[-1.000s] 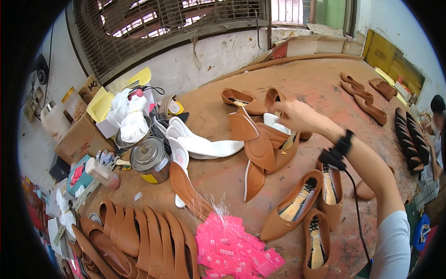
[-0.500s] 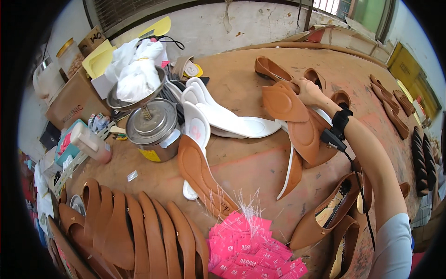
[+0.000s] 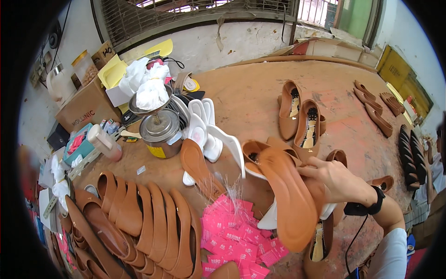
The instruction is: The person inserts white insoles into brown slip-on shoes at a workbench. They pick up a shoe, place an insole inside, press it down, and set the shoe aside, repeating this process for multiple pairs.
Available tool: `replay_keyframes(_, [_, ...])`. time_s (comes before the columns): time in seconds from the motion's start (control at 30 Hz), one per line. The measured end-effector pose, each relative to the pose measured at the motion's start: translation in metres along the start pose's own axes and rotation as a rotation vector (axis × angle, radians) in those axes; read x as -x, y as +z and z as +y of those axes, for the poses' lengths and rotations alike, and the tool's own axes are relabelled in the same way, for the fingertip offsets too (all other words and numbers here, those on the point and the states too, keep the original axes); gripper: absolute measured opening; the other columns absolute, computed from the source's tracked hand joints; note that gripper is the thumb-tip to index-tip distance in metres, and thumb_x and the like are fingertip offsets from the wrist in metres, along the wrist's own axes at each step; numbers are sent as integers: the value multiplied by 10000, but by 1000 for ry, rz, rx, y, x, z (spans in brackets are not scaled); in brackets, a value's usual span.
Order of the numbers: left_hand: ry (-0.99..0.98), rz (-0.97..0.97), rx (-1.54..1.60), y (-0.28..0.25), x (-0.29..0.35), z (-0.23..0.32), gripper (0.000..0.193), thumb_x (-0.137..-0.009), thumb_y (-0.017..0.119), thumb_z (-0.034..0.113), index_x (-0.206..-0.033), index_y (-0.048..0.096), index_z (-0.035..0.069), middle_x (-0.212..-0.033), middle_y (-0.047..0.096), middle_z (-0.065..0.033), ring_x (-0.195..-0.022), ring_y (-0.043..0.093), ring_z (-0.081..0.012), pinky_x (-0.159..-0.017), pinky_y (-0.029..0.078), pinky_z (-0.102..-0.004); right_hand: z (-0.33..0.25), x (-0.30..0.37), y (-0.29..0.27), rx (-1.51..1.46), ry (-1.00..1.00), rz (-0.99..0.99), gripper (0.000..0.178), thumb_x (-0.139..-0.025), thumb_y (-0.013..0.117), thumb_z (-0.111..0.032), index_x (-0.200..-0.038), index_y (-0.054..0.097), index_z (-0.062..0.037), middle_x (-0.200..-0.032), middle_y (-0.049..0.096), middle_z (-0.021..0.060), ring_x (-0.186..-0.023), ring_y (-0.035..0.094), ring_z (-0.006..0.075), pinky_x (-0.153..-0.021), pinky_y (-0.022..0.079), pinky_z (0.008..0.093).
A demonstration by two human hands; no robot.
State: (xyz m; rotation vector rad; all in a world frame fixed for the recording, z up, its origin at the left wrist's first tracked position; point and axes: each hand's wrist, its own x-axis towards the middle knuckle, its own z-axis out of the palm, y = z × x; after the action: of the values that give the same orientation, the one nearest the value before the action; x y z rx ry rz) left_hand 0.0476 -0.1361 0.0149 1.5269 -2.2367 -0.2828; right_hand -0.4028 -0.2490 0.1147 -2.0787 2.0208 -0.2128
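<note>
Grip, right of centre in the frame: my right hand (image 3: pixel 335 180) is closed, thumb and fingers together, on the edge of a brown, padded, foot-shaped insole (image 3: pixel 290 200); blur hides the exact contact. The insole hangs over the brown, stained desk (image 3: pixel 223 88). Its long axis runs steeply, from near the centre of the frame down and slightly rightward; a broad, rounded end points to the lower edge. Pale edges beside it suggest further insoles; whether these are gripped too, I cannot tell. My left hand is out of view.

Progress, in my judgement: partway. The held insole lies outside any shoe. Above the hand, two upright brown, pointed flat shoes (image 3: pixel 287 124), toes toward the lower edge, show yellow-and-black footbeds uncovered. Left of centre, a second brown insole (image 3: pixel 194 162) and a cluster of white, curved insoles (image 3: pixel 197 130) remain loose. At lower left, a tightly overlapped row of brown flat shoes (image 3: pixel 146 221) includes one with a plain brown interior, which I take to be further along. At lower centre, bright pink paper tags (image 3: pixel 232 232) with clear strings form a loose pile.
</note>
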Motion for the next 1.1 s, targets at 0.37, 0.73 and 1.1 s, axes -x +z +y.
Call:
replay_keyframes(0.37, [65,85,19,2,17,-7,312,-742,827,203,-987,663,100,-1236,573,-265,-1051,556,-472,-861,489,-539,-66,51,25,29,-286,506,114,-777,699,-71,-885,668,-51,-841,641,101,-863,640,305,-868,516,432])
replay_keyframes(0.73, [48,-97,-190,-14,23,-1,464,-667,857,237,-1081,727,74,-1355,495,-224,-1264,454,-451,-1051,376,-540,-93,135,105,52,-266,-33,1005,-671,842,-411,-1496,375,-77,-1477,426,204,-1419,333,417,-1187,250,536])
replay_keyframes(1.1, [727,-467,458,43,-18,140,699,-743,821,217,-1354,531,41,-1356,528,-240,-1286,482,-416,-1061,432,-458,-84,163,62,-1123,8,730,378,-933,655,-45,-1295,557,5,-1097,688,103,-1012,627,105,-866,512,296])
